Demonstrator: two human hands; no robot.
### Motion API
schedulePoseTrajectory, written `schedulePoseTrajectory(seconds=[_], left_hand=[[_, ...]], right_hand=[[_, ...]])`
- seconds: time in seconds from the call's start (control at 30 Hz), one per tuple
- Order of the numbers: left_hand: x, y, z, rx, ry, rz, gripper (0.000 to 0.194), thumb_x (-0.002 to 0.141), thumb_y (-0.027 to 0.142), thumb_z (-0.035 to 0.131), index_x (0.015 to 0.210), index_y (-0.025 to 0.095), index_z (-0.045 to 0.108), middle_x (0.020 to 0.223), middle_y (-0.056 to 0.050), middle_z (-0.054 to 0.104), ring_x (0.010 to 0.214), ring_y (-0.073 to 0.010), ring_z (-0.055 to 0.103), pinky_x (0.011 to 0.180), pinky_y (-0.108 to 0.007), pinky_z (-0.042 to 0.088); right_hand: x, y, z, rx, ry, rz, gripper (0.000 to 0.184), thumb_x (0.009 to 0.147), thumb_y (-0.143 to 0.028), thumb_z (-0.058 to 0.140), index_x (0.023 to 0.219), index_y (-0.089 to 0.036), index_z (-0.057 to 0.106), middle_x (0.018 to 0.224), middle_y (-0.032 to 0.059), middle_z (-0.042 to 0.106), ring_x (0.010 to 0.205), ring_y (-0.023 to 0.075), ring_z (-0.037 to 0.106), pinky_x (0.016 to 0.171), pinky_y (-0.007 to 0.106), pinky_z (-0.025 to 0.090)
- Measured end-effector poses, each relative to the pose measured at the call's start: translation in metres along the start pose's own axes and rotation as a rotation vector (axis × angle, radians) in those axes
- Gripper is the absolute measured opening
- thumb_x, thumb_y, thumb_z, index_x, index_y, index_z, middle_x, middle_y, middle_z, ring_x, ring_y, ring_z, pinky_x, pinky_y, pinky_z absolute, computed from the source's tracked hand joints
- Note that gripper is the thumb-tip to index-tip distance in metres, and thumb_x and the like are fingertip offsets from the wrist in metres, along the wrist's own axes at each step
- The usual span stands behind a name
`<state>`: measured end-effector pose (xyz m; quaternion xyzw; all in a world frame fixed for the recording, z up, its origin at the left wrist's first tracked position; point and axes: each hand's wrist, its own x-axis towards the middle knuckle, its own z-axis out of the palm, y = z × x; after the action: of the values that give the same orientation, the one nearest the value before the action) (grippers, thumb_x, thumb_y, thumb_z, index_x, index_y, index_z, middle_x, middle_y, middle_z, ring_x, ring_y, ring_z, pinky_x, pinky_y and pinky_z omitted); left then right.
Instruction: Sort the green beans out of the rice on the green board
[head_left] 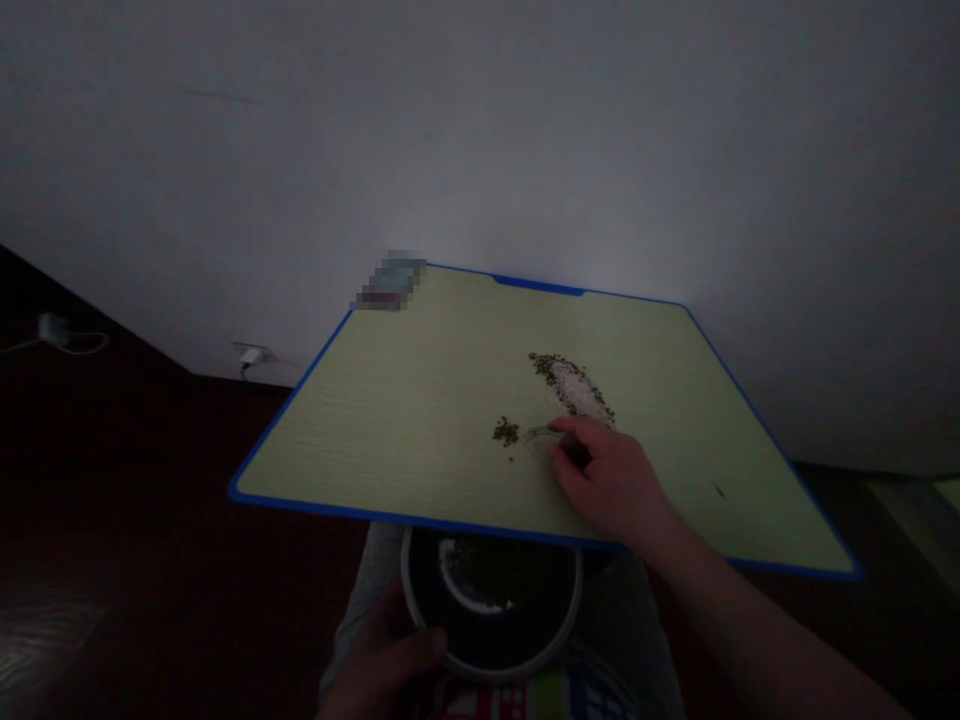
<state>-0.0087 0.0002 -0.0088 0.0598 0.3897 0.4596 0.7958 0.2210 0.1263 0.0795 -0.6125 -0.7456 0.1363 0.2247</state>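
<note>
My right hand (611, 475) is over the table, its thumb and forefinger closed on a clear, see-through curved piece (541, 436) whose exact kind I cannot make out. Just left of that piece lies a small cluster of green beans (505, 432). Beyond the fingers spreads a pile of whitish grains (576, 388), with more dark green beans (544, 366) along its edges. Below the table's near edge, my left hand (394, 655) grips the left rim of a round bowl (525, 668) resting at my lap. Dark green bits show inside the bowl, dimly lit.
The pale yellow-green tabletop (405, 400) has a blue edge and stands against a plain wall (480, 130). A blurred-out item (390, 280) sits on its far left corner. A small dark sliver (720, 491) lies at the right. A plug (253, 355) is in the wall at left.
</note>
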Motion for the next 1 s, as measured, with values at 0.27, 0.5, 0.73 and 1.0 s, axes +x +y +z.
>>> schedulePoseTrajectory(seconds=[0.27,0.5,0.73,1.0], left_hand=[[0.0,0.003,0.002,-0.001,-0.013,0.015,0.084,0.056,0.008,0.081,0.133,0.02,0.051,0.107,-0.015,0.077,0.103,-0.035,0.069,0.091,-0.043,0.054],[0.0,0.002,-0.001,0.01,0.019,0.009,0.076,0.055,0.006,0.081,0.127,0.019,0.058,0.106,-0.016,0.077,0.1,-0.0358,0.07,0.087,-0.042,0.056],[0.0,0.001,-0.001,-0.003,0.01,-0.001,0.082,0.056,0.004,0.081,0.131,0.024,0.054,0.108,-0.014,0.077,0.097,-0.034,0.071,0.088,-0.041,0.056],[0.0,0.001,-0.004,0.033,0.03,0.003,0.081,0.057,0.008,0.081,0.132,0.02,0.053,0.109,-0.016,0.076,0.098,-0.0348,0.071,0.091,-0.044,0.054]], right_hand=[[-0.003,0.021,-0.012,0.037,0.031,0.018,0.027,0.084,-0.026,0.054,0.107,-0.018,0.065,0.076,0.0034,0.071,0.066,0.0183,0.065,0.061,0.031,0.05],[0.012,0.026,-0.014,-0.038,-0.037,-0.086,0.028,0.086,-0.022,0.051,0.109,-0.019,0.065,0.095,0.0068,0.073,0.081,0.0206,0.067,0.073,0.034,0.051],[0.001,0.026,-0.018,0.013,-0.098,-0.109,0.025,0.086,-0.022,0.051,0.107,-0.02,0.065,0.091,0.0054,0.072,0.077,0.019,0.067,0.068,0.031,0.05],[0.0,0.023,-0.019,0.047,-0.11,-0.093,0.025,0.085,-0.021,0.052,0.107,-0.019,0.065,0.088,0.0051,0.072,0.075,0.018,0.067,0.067,0.03,0.05]])
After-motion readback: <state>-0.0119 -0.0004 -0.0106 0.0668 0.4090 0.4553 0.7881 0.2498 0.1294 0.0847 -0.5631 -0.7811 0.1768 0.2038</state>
